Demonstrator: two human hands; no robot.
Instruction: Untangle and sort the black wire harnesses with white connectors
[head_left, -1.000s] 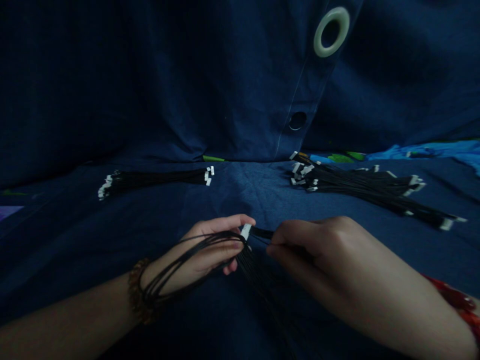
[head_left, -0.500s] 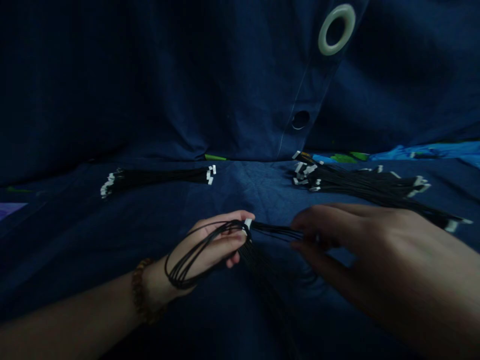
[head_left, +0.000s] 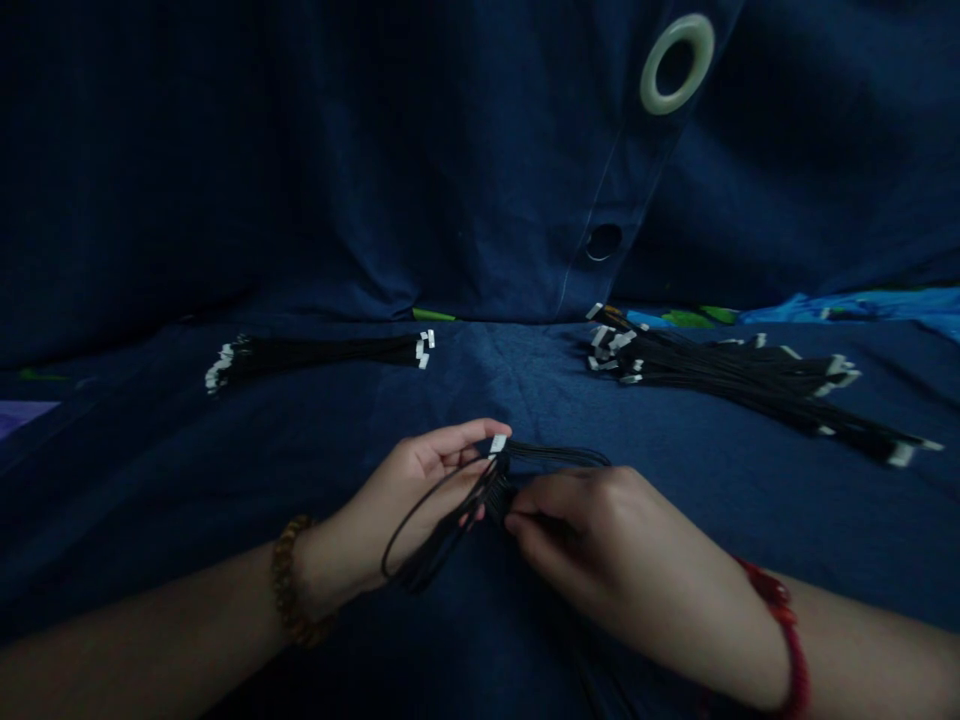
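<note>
My left hand pinches a bundle of thin black cables near the centre, with a white connector showing at its fingertips. Some of the cables loop back over that hand, and others arch to the right. Close by on the right, my right hand has thumb and forefinger pressed together on the cables, just below the white connector. Several cable ends trail down into the dark below, where they are hard to make out.
To the left lies a straight bundle of black cables with white connectors at both ends. A larger, looser pile of similar cables lies on the right. Behind hangs a dark blue curtain with a pale ring.
My right hand has moved left and in towards the left hand, bending the cables into an arch. The loop over my left hand has become narrower.
</note>
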